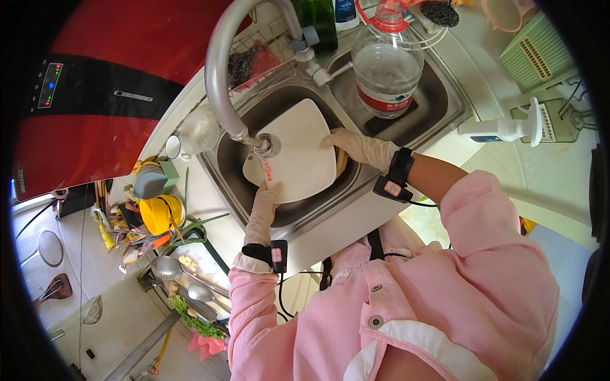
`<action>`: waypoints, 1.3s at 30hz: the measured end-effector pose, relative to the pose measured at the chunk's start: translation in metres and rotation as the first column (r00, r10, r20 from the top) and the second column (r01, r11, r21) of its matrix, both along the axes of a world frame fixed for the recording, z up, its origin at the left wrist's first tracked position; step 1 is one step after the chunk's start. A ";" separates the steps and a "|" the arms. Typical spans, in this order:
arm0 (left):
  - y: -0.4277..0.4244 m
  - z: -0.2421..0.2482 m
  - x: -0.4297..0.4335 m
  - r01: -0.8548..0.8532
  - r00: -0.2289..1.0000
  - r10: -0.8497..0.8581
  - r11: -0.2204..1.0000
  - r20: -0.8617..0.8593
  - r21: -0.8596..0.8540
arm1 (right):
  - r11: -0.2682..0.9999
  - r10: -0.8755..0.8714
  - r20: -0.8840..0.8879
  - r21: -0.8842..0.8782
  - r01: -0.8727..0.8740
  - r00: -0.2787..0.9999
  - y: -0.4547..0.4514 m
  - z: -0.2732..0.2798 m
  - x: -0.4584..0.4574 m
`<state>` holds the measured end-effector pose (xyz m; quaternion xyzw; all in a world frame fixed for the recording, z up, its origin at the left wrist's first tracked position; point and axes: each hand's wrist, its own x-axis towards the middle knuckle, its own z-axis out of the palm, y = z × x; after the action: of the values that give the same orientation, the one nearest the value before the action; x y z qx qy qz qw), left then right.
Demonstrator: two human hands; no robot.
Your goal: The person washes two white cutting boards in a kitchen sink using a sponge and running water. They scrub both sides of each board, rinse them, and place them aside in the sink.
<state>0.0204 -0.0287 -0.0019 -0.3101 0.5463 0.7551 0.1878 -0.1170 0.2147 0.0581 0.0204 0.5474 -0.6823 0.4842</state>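
A white rounded-square plate [305,152] with red marking near one edge is tilted over the left basin of the stainless steel sink [228,190]. My left hand [264,202], in a pale thin glove, grips its near left edge. The gloved right hand [350,145] has hold of the right edge, with some of its fingers hidden behind the plate. Just below that hand shows a tan thing [341,161], mostly hidden, that I cannot identify. Above the plate hangs the faucet's curved spout [217,71]; whether water runs from it I cannot tell.
A large clear plastic bottle [388,71] stands in the right basin. Left of the sink are a white mug [173,147] and a yellow container [162,214]. A white spray bottle [500,130] lies on the right counter. A wire rack [262,59] sits behind the faucet.
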 end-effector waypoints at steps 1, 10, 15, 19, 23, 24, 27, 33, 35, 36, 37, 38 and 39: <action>0.004 -0.001 -0.003 0.112 0.993 -0.116 0.984 -0.019 -0.140 | 0.996 0.024 -0.004 0.083 -0.023 1.000 0.002 0.000 -0.001; 0.085 0.050 -0.007 0.225 0.567 -0.814 0.303 -0.128 -0.926 | 0.965 0.101 0.041 0.240 -0.108 0.994 0.016 0.012 0.003; 0.095 0.058 -0.022 0.227 0.823 -0.538 0.606 -0.183 -0.762 | 0.991 0.002 0.253 0.127 -0.035 0.967 0.016 0.028 0.004; 0.091 0.063 -0.025 0.152 0.870 -0.459 0.597 -0.180 -0.788 | 0.992 0.061 0.249 0.092 -0.087 0.967 0.019 0.039 0.002; 0.082 0.070 -0.025 0.085 0.917 -0.316 0.751 -0.244 -0.654 | 0.983 0.112 0.160 0.127 -0.133 0.981 0.028 0.046 0.002; 0.079 0.072 -0.024 0.071 0.917 -0.304 0.762 -0.257 -0.644 | 0.975 0.114 0.135 0.173 -0.136 0.984 0.032 0.047 0.002; 0.068 0.072 -0.020 0.058 0.927 -0.256 0.820 -0.273 -0.570 | 0.951 0.201 0.023 0.237 -0.200 0.979 0.042 0.046 0.002; 0.049 0.056 -0.008 0.071 0.963 -0.116 0.980 -0.244 -0.186 | 0.953 0.104 0.064 0.279 -0.118 0.993 0.047 0.028 0.002; 0.046 0.047 -0.007 0.068 0.965 -0.091 0.992 -0.246 -0.103 | 0.957 0.144 0.033 0.248 -0.148 0.989 0.047 0.026 0.000; 0.045 0.043 -0.008 0.074 0.965 -0.093 0.993 -0.245 -0.088 | 0.944 0.150 0.033 0.293 -0.153 0.988 0.047 0.026 0.000; 0.043 0.040 -0.008 0.075 0.966 -0.085 0.996 -0.245 -0.053 | 0.950 0.154 0.018 0.273 -0.154 0.988 0.047 0.027 0.000; 0.042 0.036 -0.009 0.044 0.968 -0.057 0.997 -0.243 -0.055 | 0.944 0.151 0.014 0.293 -0.148 0.989 0.047 0.028 0.000; 0.039 0.033 -0.013 0.009 0.971 -0.018 0.999 -0.240 -0.039 | 0.948 0.150 -0.001 0.285 -0.144 0.989 0.047 0.030 0.001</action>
<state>0.0072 0.0102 0.0310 -0.2161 0.5810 0.7755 0.1196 -0.1158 0.2613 0.0877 0.0411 0.6451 -0.5587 0.5195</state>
